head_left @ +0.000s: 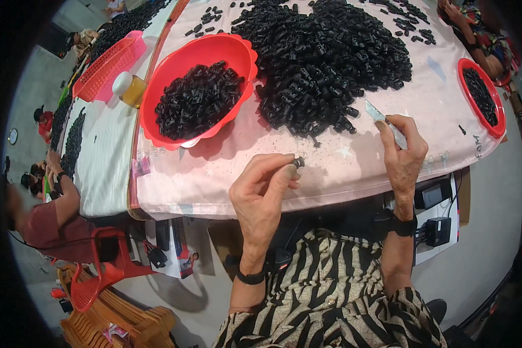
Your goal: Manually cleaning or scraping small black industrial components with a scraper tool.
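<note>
My left hand (265,187) pinches one small black plastic part (298,162) between thumb and fingertips, just above the near edge of the pink cloth-covered table (354,168). My right hand (405,153) grips a slim metal blade (380,116), its tip pointing up and left toward a big heap of the same black parts (325,58). The two hands are apart, the blade clear of the held part. A red bowl (246,58) filled with black parts sits to the left of the heap.
A second red bowl (493,122) with black parts sits at the table's right edge beside another person's arm (475,35). A pink basket (107,66) and a small yellow bottle (130,88) stand at left. A person in red (52,220) sits lower left near red chairs (107,272).
</note>
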Motion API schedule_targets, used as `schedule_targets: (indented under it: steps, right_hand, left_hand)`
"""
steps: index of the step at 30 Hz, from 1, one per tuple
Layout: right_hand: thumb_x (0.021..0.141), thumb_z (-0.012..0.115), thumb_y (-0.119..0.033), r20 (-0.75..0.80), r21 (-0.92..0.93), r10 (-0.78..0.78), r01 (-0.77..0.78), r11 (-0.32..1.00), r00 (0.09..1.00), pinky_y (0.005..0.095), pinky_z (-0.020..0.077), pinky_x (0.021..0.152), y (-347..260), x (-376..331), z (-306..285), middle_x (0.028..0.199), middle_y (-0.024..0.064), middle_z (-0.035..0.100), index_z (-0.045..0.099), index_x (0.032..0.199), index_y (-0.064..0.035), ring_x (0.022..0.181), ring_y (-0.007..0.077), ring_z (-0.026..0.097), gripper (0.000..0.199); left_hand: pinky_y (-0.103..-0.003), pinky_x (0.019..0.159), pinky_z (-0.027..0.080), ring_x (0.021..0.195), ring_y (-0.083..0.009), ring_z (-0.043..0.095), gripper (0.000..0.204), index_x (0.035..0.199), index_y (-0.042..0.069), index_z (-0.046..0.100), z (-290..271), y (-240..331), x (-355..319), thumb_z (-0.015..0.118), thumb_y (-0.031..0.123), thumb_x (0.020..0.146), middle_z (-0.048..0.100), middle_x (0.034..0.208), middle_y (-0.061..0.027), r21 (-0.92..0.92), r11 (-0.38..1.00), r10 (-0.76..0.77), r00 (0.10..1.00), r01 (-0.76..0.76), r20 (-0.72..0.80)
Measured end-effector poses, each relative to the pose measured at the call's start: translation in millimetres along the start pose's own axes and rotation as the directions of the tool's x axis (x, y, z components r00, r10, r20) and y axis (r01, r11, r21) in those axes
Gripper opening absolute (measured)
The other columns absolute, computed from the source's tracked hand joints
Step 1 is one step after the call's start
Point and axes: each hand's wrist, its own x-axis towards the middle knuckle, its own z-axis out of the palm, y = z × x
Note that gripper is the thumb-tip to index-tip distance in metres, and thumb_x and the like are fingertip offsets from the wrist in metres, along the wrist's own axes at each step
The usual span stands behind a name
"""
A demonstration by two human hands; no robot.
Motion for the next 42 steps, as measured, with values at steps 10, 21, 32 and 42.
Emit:
schedule_targets:
  steps: [10,21,32,42]
  right_hand:
    - [0.084,0.068,-0.006,-0.005,-0.049,-0.065,0.064,0.997,0.998,0.0288,0.0516,0.051,4.8,0.8,-1.9,0.076,0.0087,0.065,0.062,0.092,0.0004,0.067,0.0156,0.064,0.012]
    - [0.083,0.069,-0.007,0.0,-0.039,-0.038,0.038,0.999,0.999,0.0293,0.0502,0.05,7.0,-0.3,-2.7,0.075,0.0088,0.064,0.061,0.092,-0.0003,0.065,0.016,0.064,0.013]
    - [0.084,0.068,-0.008,0.006,-0.084,-0.09,0.09,0.992,0.996,0.0302,0.0506,0.051,8.6,0.9,-1.5,0.077,0.0077,0.064,0.061,0.092,-0.001,0.066,0.0168,0.065,0.013]
    - [0.084,0.068,-0.007,-0.016,-0.048,-0.092,0.092,0.995,0.996,0.0289,0.0492,0.049,8.0,1.0,-1.6,0.078,0.0077,0.065,0.062,0.092,-0.0006,0.065,0.0161,0.064,0.013]
  left_hand:
    - [-0.018,0.058,0.045,0.07,-0.0093,0.056,0.014,0.098,0.001,0.061,-9.5,-9.1,4.2,0.065,0.007,0.087,0.064,0.089,-0.0084,-0.413,0.881,-0.22,0.973,0.23,0.074]
    - [-0.021,0.069,0.05,0.078,-0.012,0.059,0.038,0.124,-0.002,0.053,-5.9,-4.6,2.3,0.063,0.009,0.09,0.061,0.093,-0.0066,-0.606,0.701,-0.306,0.926,0.376,0.22]
    - [-0.019,0.061,0.048,0.072,-0.0128,0.059,0.03,0.117,-0.002,0.059,-2.9,-3.5,1.3,0.061,0.004,0.088,0.063,0.096,-0.0109,-0.425,0.873,-0.217,0.971,0.239,0.1]
    - [-0.02,0.057,0.045,0.069,-0.0126,0.056,0.027,0.115,-0.002,0.06,-6.1,-3.2,2.2,0.058,0.01,0.091,0.064,0.096,-0.012,-0.477,0.838,-0.257,0.963,0.265,0.084]
